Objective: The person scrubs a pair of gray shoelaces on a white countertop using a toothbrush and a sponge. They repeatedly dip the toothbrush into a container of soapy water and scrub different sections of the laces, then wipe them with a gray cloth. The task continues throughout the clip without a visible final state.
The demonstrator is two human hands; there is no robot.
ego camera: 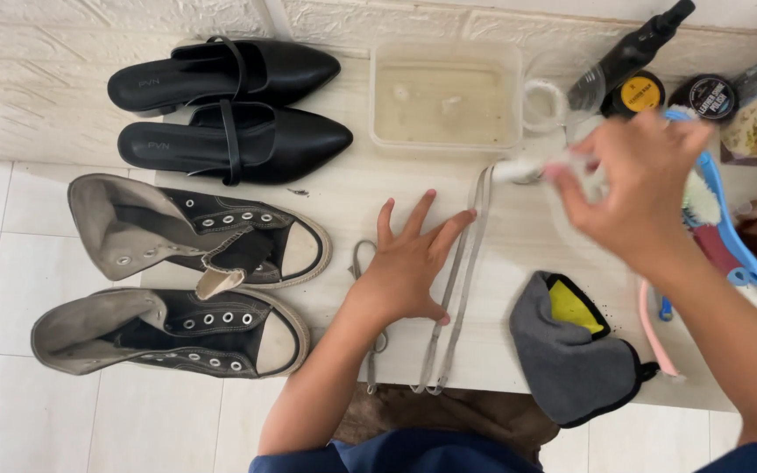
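Two black pointed flats (pixel 229 105), two laceless high-top sneakers (pixel 194 289), a gray-and-yellow cloth (pixel 571 350), seemingly polish tins (pixel 672 95)

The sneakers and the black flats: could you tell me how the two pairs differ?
The sneakers are high-top canvas, unlaced, with pale toe caps; the flats are smooth, pointed and strapped. The sneakers lie on their sides, the flats upright. Both pairs are black, toes pointing right.

Wall: white embossed brick-pattern panel (pixel 63 52) along the top of the frame.
Floor: pale square tiles (pixel 10 403) with thin grout lines, left and bottom.
Table: light wood-grain top (pixel 343 197) across the centre.
Light: soft, even, faint shadows.
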